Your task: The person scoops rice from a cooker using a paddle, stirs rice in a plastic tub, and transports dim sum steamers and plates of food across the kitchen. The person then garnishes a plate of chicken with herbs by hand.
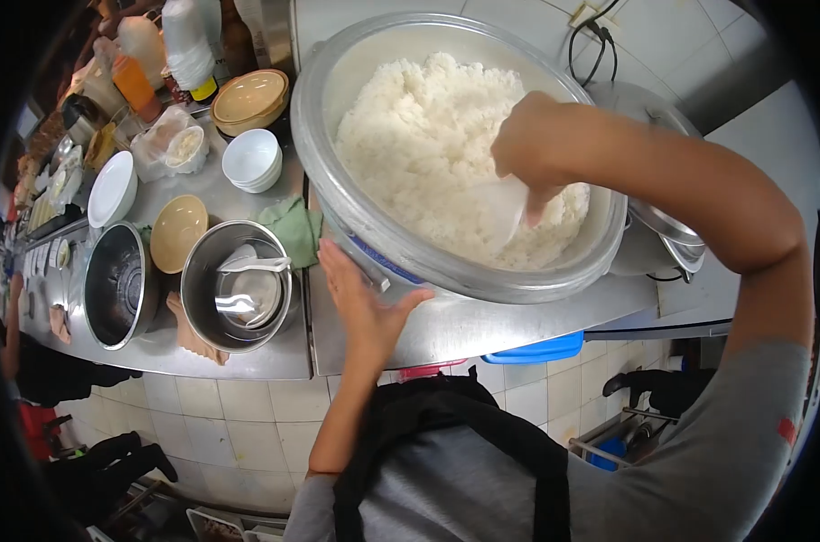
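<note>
Holding a scoop in a big pot of rice

White rice heaps inside the metal pot, which stands on the tabletop. The fingers of the right hand curl around the scoop, its blade partly sunk in. The left hand spreads its fingers at the pot's near side, gripping nothing; whether they press the wall, I cannot tell. A hard upward jerk could fling rice over the rim, and an unsteadied push could shift the pot. The tabletop's front edge runs near it. A green cloth and a steel pot crowd the left; the freest room seems above the rice.
</note>
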The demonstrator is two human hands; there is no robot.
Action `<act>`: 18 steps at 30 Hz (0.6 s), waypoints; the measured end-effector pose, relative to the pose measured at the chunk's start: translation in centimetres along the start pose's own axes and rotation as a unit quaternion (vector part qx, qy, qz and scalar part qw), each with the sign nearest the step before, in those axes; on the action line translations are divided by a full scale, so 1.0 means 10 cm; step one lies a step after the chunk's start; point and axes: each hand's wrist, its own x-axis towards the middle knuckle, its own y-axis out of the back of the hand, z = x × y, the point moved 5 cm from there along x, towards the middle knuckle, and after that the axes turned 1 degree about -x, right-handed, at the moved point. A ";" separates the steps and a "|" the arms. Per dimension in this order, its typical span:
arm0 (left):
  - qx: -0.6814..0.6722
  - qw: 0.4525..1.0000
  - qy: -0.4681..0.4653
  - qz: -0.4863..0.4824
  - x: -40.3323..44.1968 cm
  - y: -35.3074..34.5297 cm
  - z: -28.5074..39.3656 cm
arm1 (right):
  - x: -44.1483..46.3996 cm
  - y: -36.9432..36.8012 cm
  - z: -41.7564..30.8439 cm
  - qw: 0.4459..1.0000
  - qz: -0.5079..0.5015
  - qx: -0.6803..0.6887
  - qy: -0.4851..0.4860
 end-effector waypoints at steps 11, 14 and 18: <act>-0.066 0.992 0.076 -0.073 0.18 0.01 -0.14 | -0.69 -0.13 0.05 0.985 0.158 0.060 0.031; -0.072 0.990 0.087 -0.079 0.16 0.00 -0.18 | -0.51 -0.22 0.12 0.986 0.122 0.113 0.030; -0.022 0.994 0.075 -0.073 0.09 -0.01 -0.28 | -0.24 -0.52 0.17 0.965 0.157 0.202 0.050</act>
